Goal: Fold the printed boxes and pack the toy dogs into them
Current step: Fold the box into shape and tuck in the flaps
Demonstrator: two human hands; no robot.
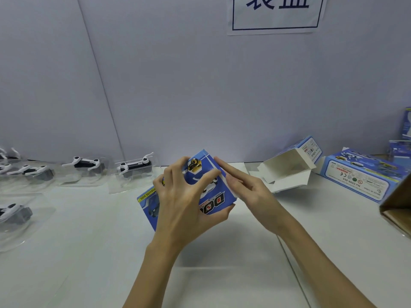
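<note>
Clearly, in the head view, the printed box [213, 196] is held just above the white bench [222, 274], in the middle, between both hands. The left hand [184, 207] grips it from the front: its fingers [175, 172] are curled over the top face and the thumb presses the lower edge near the red lettering. The right hand [249, 187] has its fingers nearly straight, and the index finger [224, 165] lies along the right edge of the box, where a white flap [232, 190] shows; it pushes and does not pinch. I judge the box to be thin printed card, very light and hollow, stiff along its creases but easy to dent on the flat faces, and a little slippery because it looks glossy. So it is better to hold it at the edges and corners, with light pressure, and to push a flap near its fold line. The toy dogs [135, 167] lie in clear plastic trays [115, 187] along the left side of the bench, well apart from the hands; the trays look thin and flexible, so taking them by the rim seems safest. On the right lie an open box [287, 170] with white inside and a closed box [360, 176], both on the bench.
</note>
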